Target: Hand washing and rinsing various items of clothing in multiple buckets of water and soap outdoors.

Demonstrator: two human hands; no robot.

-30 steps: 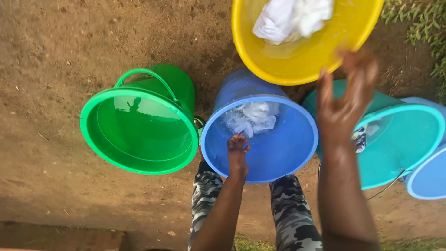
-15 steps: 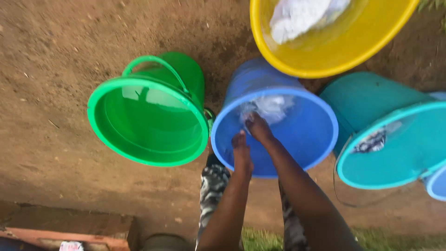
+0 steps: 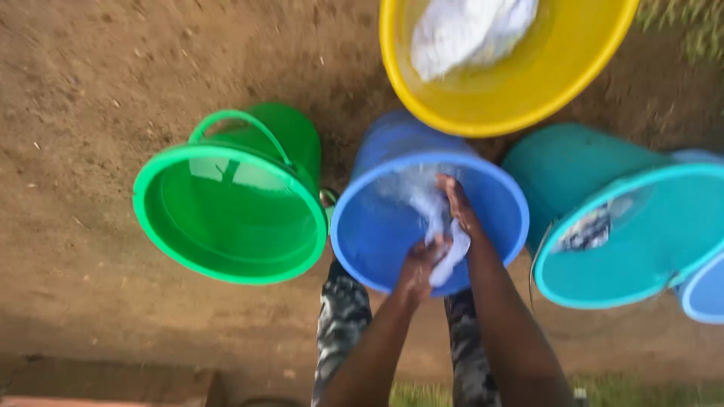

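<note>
View from above of a washing station set on bare brown earth (image 3: pixel 90 83). At centre stands a blue bucket (image 3: pixel 385 234) holding water. Both hands work over its near rim: the left hand (image 3: pixel 419 265) is closed around one end of a wet white cloth (image 3: pixel 445 240), and the right hand (image 3: pixel 458 205), fingers extended and lying along the cloth, presses it from the right side. The cloth hangs as a twisted strip between the two hands, its upper part trailing into the splashing water inside the bucket; motion blur hides its finer folds.

To the left, just beside the blue bucket, a green bucket (image 3: pixel 226 218) with a raised handle holds clear water. At the far edge, a yellow basin (image 3: pixel 513 90) overlaps the blue bucket's far rim and contains a heap of white laundry (image 3: pixel 467 30). To the right, a teal bucket (image 3: pixel 641 249) holds a dark patterned garment (image 3: pixel 592 226) against its inner wall, and part of a pale blue basin (image 3: pixel 705 294) shows at the right edge. Near the lower edge, camouflage-patterned trousers (image 3: pixel 339 324) appear beneath the forearms, with a strip of grass (image 3: pixel 422 393) below.
</note>
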